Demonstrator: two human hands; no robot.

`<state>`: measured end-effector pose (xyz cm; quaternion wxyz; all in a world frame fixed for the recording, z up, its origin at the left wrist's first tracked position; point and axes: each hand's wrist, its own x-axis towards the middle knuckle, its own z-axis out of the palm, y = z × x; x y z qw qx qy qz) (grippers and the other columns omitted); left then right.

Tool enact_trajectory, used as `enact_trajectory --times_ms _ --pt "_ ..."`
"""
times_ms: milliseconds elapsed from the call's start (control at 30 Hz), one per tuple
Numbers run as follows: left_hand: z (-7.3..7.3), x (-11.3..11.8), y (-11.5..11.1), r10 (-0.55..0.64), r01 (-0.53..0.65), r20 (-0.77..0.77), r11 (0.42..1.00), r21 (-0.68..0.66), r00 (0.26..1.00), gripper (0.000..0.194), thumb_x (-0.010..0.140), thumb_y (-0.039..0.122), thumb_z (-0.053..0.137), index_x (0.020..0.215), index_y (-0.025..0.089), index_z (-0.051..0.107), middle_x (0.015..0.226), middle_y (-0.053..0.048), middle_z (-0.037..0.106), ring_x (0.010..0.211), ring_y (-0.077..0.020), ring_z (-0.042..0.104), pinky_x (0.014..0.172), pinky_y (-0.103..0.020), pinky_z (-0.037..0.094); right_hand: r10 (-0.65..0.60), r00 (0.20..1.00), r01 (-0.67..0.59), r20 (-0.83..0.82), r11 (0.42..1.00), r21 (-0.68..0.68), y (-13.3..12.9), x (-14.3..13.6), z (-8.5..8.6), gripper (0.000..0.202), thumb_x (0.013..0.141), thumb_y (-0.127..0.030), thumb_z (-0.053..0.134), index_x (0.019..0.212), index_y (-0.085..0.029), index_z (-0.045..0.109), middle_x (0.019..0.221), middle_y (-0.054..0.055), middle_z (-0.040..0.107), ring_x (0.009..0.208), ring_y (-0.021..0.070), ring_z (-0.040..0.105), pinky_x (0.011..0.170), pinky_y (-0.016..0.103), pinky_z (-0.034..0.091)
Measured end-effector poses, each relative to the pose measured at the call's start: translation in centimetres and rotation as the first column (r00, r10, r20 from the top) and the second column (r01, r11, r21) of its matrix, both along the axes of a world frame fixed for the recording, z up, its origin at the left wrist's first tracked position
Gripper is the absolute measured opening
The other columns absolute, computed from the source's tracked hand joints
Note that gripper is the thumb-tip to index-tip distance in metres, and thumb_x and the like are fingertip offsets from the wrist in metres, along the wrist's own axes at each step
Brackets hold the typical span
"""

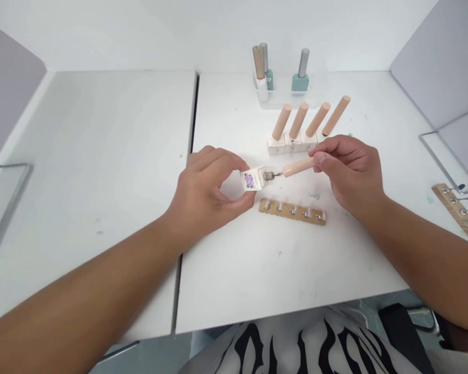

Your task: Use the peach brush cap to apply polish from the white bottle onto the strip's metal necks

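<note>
Between the thumb and fingers of my left hand [210, 189] is a white square nail polish bottle [252, 179] with a flower print, tipped so its neck points right. My right hand [351, 169] pinches the long peach brush cap [298, 167]. The brush stem shows between cap and bottle neck, its tip at or inside the neck. Just below the bottle lies a wooden strip [292, 212] with several clear nail tips on small metal stands. Behind my right hand, several white bottles with peach caps [296, 122] stand in a row; the rightmost is partly hidden.
A clear plastic tray [284, 101] at the back holds two teal bottles with silver caps and a white one with a tan cap. Another wooden strip [458, 210] with dark nail tips lies at the right. A dark seam [187, 208] splits the white tabletop. Metal wire frames flank both sides.
</note>
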<state>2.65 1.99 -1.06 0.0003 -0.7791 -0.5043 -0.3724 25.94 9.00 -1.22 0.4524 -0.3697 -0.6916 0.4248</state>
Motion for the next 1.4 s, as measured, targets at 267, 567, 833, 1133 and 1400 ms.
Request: enact_trajectory --times_ms 267,567,833,1133,1400 --pt "0.2 -0.2 -0.1 0.010 -0.004 0.061 0.995 -0.096 0.998 0.021 0.075 0.020 0.067 0.087 0.029 0.053 0.081 0.001 0.063 0.077 -0.0202 0.058 0.062 -0.037 0.047 -0.043 0.991 0.019 -0.126 0.982 -0.187 0.7 0.1 0.5 0.014 0.081 -0.018 0.061 0.068 -0.021 0.064 0.053 -0.004 0.053 0.054 0.0084 0.051 0.058 0.028 0.047" --pt "0.2 -0.4 -0.3 0.026 -0.008 0.116 0.988 -0.151 0.993 0.016 0.076 0.024 0.067 0.085 0.028 0.054 0.079 0.002 0.060 0.076 -0.0184 0.057 0.060 -0.034 0.045 0.032 0.992 -0.062 -0.124 0.969 -0.240 0.8 0.2 0.8 0.017 0.078 -0.023 0.067 0.062 -0.021 0.062 0.053 -0.004 0.055 0.049 0.0073 0.051 0.049 0.025 0.045" --pt "-0.1 -1.2 -0.2 0.041 -0.023 0.093 0.983 -0.183 0.995 0.016 0.074 0.025 0.067 0.085 0.027 0.056 0.080 0.002 0.060 0.076 -0.0174 0.056 0.058 -0.033 0.043 0.169 0.985 -0.175 -0.046 0.961 -0.214 0.7 0.5 0.9 0.018 0.080 -0.031 0.068 0.067 -0.019 0.063 0.052 -0.003 0.052 0.048 0.0074 0.048 0.047 0.025 0.043" --pt "0.0 -1.1 -0.3 0.068 -0.044 0.108 0.976 -0.213 0.992 0.014 0.076 0.029 0.066 0.085 0.028 0.056 0.080 0.002 0.060 0.077 -0.0184 0.056 0.061 -0.036 0.042 0.195 0.981 -0.194 -0.015 0.956 -0.218 0.9 0.7 0.5 0.012 0.080 -0.024 0.065 0.070 -0.019 0.065 0.055 -0.003 0.053 0.050 0.0072 0.051 0.050 0.025 0.046" --pt "0.0 -1.0 -0.2 0.090 -0.065 0.109 0.976 -0.210 0.990 0.014 0.074 0.030 0.068 0.082 0.027 0.057 0.076 0.003 0.059 0.077 -0.0182 0.056 0.060 -0.035 0.042 0.212 0.977 -0.214 -0.036 0.946 -0.242 0.9 0.8 0.5 0.011 0.079 -0.014 0.063 0.069 -0.018 0.066 0.055 -0.004 0.056 0.050 0.0056 0.052 0.049 0.021 0.047"
